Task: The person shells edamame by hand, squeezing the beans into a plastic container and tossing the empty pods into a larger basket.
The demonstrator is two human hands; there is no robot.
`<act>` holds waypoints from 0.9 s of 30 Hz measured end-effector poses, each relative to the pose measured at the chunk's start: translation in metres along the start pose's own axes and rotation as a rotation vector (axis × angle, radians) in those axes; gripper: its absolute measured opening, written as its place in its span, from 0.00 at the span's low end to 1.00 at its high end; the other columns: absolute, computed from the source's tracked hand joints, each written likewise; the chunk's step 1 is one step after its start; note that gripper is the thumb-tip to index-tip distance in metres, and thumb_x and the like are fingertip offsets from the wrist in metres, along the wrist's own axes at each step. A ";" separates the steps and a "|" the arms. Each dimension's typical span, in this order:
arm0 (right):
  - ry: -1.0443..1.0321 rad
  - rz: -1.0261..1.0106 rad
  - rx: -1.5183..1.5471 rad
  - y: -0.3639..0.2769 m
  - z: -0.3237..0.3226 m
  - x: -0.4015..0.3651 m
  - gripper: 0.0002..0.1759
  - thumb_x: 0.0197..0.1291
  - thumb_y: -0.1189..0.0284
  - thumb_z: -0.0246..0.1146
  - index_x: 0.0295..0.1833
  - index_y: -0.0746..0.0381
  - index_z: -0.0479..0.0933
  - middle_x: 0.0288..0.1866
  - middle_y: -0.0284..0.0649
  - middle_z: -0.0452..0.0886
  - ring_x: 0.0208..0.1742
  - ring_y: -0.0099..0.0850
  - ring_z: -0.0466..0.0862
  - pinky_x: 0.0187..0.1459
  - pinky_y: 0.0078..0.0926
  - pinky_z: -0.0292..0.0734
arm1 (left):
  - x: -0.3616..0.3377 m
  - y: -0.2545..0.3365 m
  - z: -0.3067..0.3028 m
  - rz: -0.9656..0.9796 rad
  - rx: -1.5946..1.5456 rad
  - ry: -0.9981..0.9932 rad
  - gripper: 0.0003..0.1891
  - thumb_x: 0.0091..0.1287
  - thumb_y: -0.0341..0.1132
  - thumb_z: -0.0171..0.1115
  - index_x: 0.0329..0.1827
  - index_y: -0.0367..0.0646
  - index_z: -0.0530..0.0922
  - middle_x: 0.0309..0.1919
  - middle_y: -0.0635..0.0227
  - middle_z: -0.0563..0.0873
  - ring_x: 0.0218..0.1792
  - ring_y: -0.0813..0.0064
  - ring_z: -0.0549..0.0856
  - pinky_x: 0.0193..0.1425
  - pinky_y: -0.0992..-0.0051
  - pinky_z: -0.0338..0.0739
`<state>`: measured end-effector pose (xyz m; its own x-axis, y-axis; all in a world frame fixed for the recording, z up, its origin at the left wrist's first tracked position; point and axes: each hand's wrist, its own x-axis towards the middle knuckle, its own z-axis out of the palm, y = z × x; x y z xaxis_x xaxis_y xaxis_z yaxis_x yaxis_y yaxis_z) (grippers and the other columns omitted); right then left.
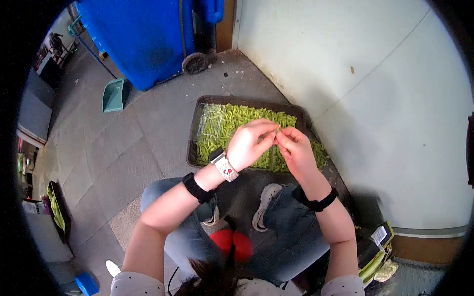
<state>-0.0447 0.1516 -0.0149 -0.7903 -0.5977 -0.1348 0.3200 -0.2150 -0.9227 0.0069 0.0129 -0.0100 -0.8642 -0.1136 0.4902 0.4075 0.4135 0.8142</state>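
Note:
In front of my knees a dark brown plastic crate (191, 148) holds a thick layer of green pods (242, 114). Above it, my left hand (249, 143) and my right hand (298, 150) meet, fingertips pinched together. Between them shows a bit of a small green pod (278, 129), mostly covered by the fingers. A clear plastic container (211, 121) lies at the crate's left side, on the pods. Part of the crate's contents is hidden behind my hands and wrists.
A blue wheeled bin (140, 39) stands at the back left, beside a green dustpan (113, 95). The white wall panel (395, 123) runs close along the right. Vegetables in a black crate (377, 251) sit at lower right; a blue round object (87, 284) lies at lower left.

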 end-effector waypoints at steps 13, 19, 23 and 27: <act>-0.005 -0.013 0.033 -0.012 0.006 -0.003 0.10 0.55 0.71 0.55 0.39 0.66 0.71 0.25 0.33 0.74 0.19 0.13 0.62 0.18 0.08 0.54 | -0.001 0.003 0.000 -0.205 -0.326 -0.023 0.09 0.58 0.25 0.52 0.40 0.32 0.75 0.37 0.61 0.78 0.36 0.77 0.79 0.41 0.81 0.72; -0.036 0.009 0.062 -0.009 0.003 -0.005 0.07 0.55 0.71 0.55 0.36 0.65 0.71 0.26 0.33 0.74 0.20 0.13 0.63 0.18 0.08 0.54 | 0.002 0.009 -0.004 -0.170 -0.285 -0.082 0.09 0.58 0.26 0.52 0.40 0.32 0.75 0.39 0.60 0.79 0.39 0.75 0.78 0.43 0.80 0.72; -0.045 0.008 0.071 -0.008 0.001 -0.004 0.07 0.54 0.71 0.56 0.35 0.64 0.71 0.26 0.32 0.74 0.20 0.13 0.64 0.18 0.08 0.54 | 0.001 0.010 -0.003 -0.139 -0.187 -0.077 0.09 0.58 0.26 0.52 0.40 0.32 0.75 0.39 0.60 0.79 0.39 0.75 0.78 0.42 0.79 0.72; -0.037 -0.002 0.066 -0.009 0.004 -0.006 0.06 0.54 0.71 0.56 0.34 0.63 0.72 0.26 0.32 0.74 0.20 0.12 0.64 0.19 0.08 0.54 | 0.000 0.015 -0.004 -0.161 -0.217 -0.080 0.09 0.58 0.26 0.51 0.40 0.32 0.75 0.39 0.60 0.79 0.37 0.76 0.78 0.42 0.80 0.72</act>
<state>-0.0414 0.1540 -0.0041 -0.7715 -0.6251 -0.1183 0.3529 -0.2658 -0.8971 0.0138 0.0151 0.0036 -0.9401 -0.0868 0.3297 0.3090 0.1919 0.9315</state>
